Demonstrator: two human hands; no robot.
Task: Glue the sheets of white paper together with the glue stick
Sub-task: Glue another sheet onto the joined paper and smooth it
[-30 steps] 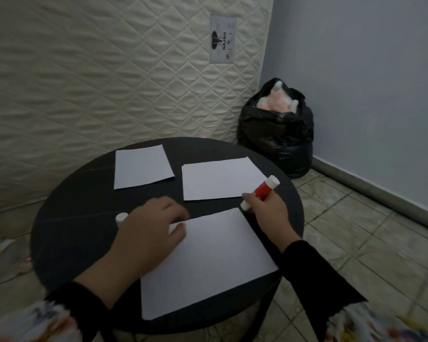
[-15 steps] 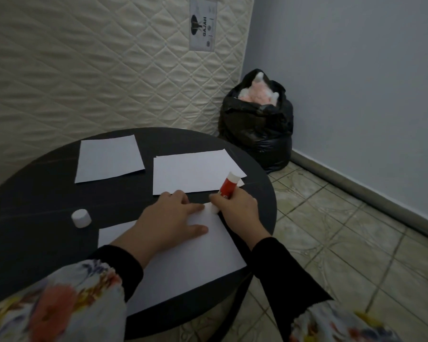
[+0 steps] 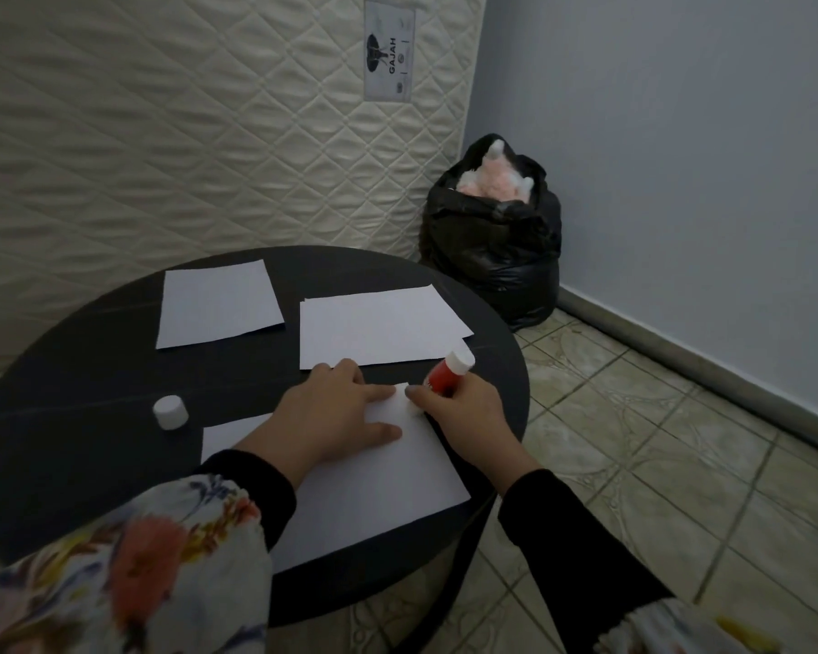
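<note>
On a round dark surface (image 3: 91, 417), the left hand (image 3: 331, 417) lies spread flat on the nearest sheet of white paper (image 3: 388, 488), pinning it. The right hand (image 3: 464, 417) grips the red glue stick (image 3: 447, 372), its tip at the sheet's far corner: gluing appears underway. 2 more sheets (image 3: 374, 332) wait beyond. Next, likely spread glue along the edges, then lay another sheet squarely on top.
</note>
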